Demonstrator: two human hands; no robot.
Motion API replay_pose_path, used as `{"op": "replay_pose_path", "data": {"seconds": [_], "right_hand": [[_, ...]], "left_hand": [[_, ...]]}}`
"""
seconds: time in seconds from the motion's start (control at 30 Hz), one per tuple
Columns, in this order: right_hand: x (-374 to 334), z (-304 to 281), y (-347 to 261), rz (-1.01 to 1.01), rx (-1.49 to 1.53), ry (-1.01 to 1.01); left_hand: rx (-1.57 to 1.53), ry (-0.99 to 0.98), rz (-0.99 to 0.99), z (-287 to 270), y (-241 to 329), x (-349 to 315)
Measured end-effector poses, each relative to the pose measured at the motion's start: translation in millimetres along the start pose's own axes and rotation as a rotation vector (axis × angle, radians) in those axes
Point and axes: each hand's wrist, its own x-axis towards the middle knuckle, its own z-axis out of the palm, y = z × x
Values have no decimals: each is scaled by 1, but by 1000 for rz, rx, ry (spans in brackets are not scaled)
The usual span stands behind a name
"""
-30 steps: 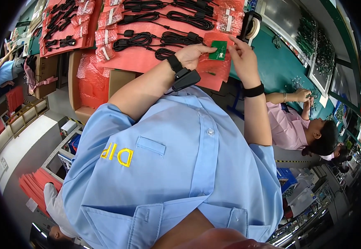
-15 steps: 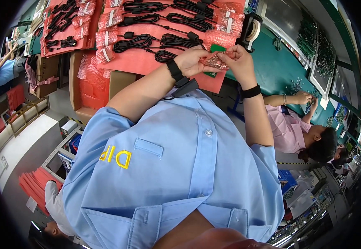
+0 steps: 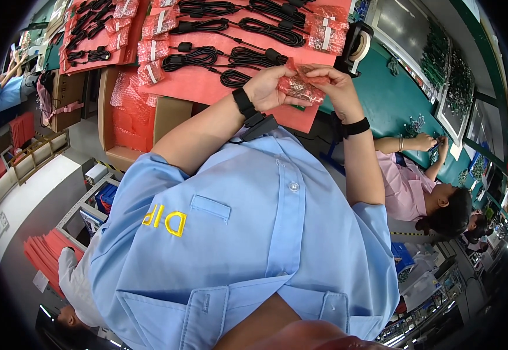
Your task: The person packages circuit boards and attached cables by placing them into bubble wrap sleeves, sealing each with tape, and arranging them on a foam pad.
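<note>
Right of coiled black cables (image 3: 204, 55), the left hand (image 3: 267, 90) pinches a red bubble-wrap packet (image 3: 298, 89), the green board bare a second ago now apparently enclosed and cushioned inside, while the right hand (image 3: 340, 91) clamps the packet's right side

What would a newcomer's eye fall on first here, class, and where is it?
Probably the large light-blue shirt filling the middle and lower picture. Above it, near the top centre, the left hand and right hand hold a red bubble-wrap packet between them. Black coiled cables stand out on a red sheet at the top, left of the packet.
</note>
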Motion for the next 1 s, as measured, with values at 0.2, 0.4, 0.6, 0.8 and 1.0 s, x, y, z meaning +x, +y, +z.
{"op": "replay_pose_path", "data": {"seconds": [0.2, 0.4, 0.6, 0.8, 1.0], "right_hand": [[-3, -4, -3, -203, -298, -8], [-5, -7, 0, -211, -361, -51], [-10, -5, -6, -330, -516, -40], [10, -112, 45, -77, -166, 657], [41, -139, 88, 221, -112, 795]], "left_hand": [[-171, -50, -55, -11, 2, 3], [-111, -100, -122, 3, 16, 3], [208, 94, -199, -7, 9, 16], [188, 178, -128, 6, 11, 9], [46, 177, -105, 15, 10, 17]]}}
